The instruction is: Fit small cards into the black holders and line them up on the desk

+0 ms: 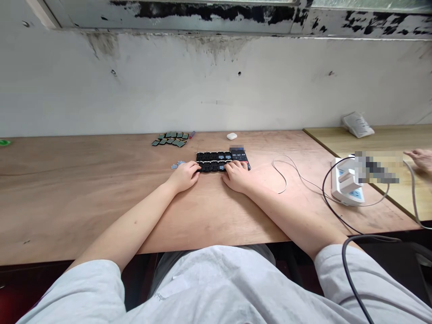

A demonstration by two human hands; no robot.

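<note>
Two rows of black plastic modules lie on the table in front of me, the far row behind the near row. Small grey pads sit on a few modules toward the right. My left hand has its fingers bent over the left end of the near row. At the other end, my right hand rests with curled fingers on that row, hiding part of it. Loose grey pads lie just left of my left hand. A phone showing a timer, 00:23:44, lies behind my right hand.
Several green-and-black square pieces lie at the back, beside a purplish slim tool. A white case is near the wall. To the right are a cable, a power strip, a white packet and another person's hand.
</note>
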